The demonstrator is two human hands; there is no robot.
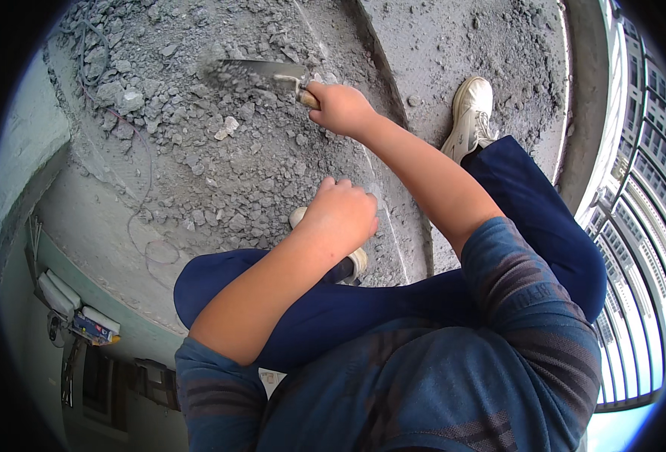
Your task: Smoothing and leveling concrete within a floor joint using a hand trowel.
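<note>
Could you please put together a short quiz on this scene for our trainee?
1. Which hand grips the trowel?
2. True or false: the left hand is touching the trowel's blade.
3. Choose one. What lies around the trowel's blade?
A) Wet paint
B) Broken grey rubble
C) Green grass

Key:
1. The right hand, around the handle.
2. False: it is apart from the trowel, nearer the person's body.
3. B.
</note>
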